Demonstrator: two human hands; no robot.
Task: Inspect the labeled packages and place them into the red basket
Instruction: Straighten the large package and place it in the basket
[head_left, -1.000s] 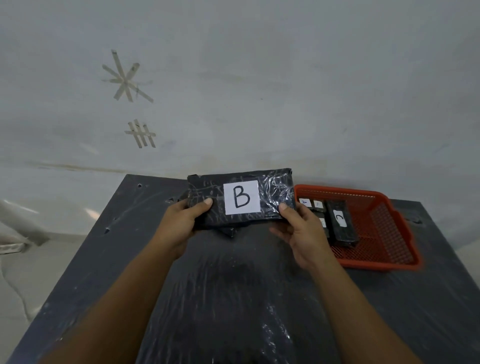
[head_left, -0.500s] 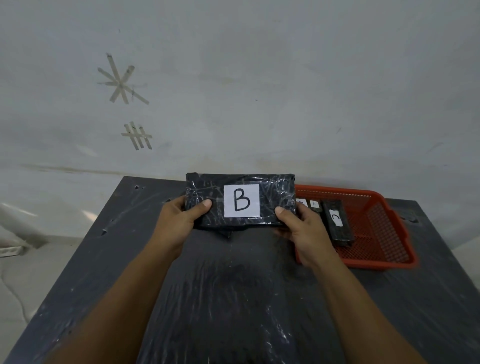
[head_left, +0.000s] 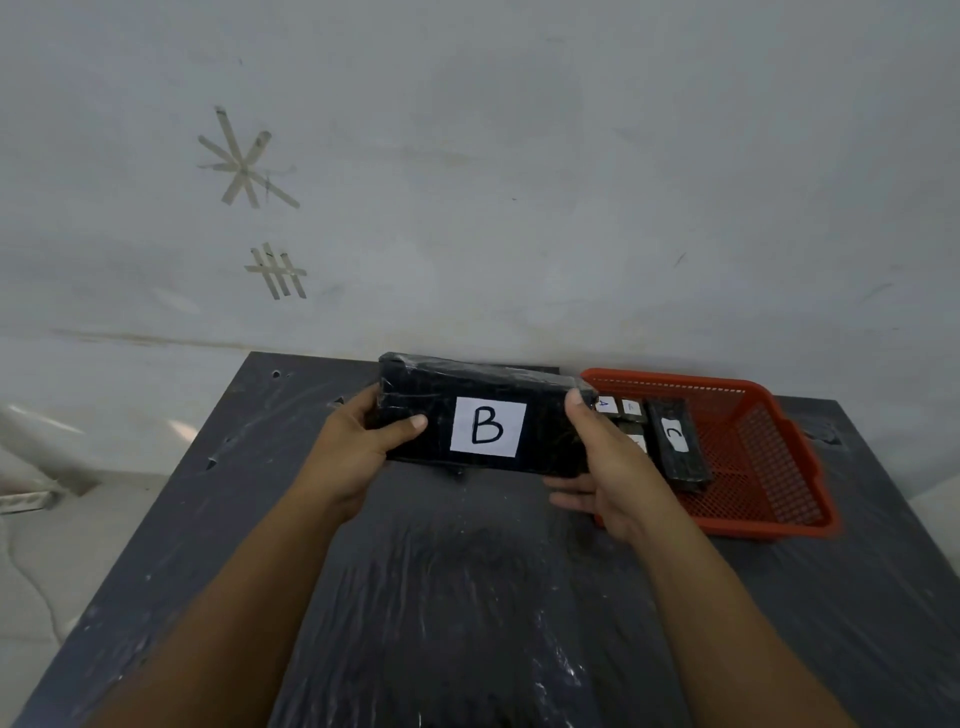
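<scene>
Tilted a touch more toward the camera than half a second ago, the black package is now shown with its top edge in view, and its white label with the letter B is squared up to the lens. It is held in the air above the dark table, just left of the red basket, and appears clear of both.

The left hand is clamped on the package's left end, thumb laid across the front face and fingers wrapped behind. The right hand is fixed on the right end, thumb up on the front near the top corner, while the lower fingers are seen spread loosely beneath the bottom edge. Both forearms are stretched forward from the bottom of the frame and angled in toward the load.

By the look of it, the inspection step is in hand: the label is being read, not yet stowed. Inside the basket, other labelled packages are already laid at the left side, one marked C. A carry to the right over the basket's near rim is called for next, and then a lowering into the open mesh floor to the right of those already placed.
</scene>
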